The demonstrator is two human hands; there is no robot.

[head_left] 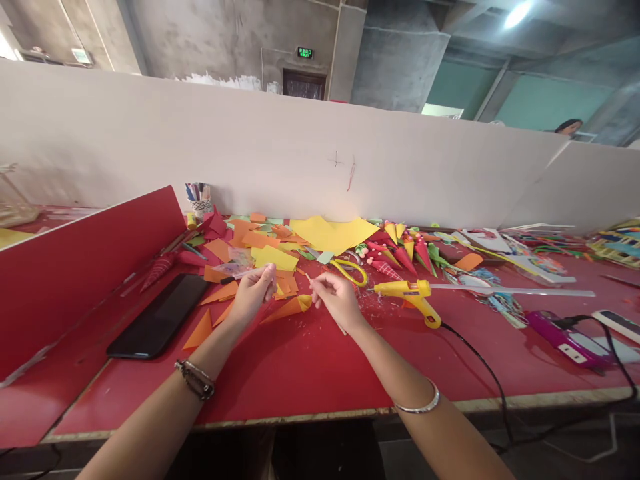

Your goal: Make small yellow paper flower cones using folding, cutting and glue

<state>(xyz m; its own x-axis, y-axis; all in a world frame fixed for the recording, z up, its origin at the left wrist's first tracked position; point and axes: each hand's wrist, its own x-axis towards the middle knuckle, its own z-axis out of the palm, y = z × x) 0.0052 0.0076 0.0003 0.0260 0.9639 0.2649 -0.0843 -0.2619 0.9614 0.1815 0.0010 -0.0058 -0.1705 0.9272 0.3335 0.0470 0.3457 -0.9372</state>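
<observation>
My left hand is closed in a pinch over the red table, gripping something small and pale that I cannot make out. My right hand is closed on a thin stick whose tip points up and to the left. An orange paper cone lies on the table just below and between the two hands. A yellow glue gun rests to the right of my right hand, its black cord trailing off the table's front edge.
Orange and yellow paper scraps, yellow-handled scissors and finished paper cones crowd the back. A black phone lies left, beside a red divider. A ruler, a purple device and a pen cup stand around.
</observation>
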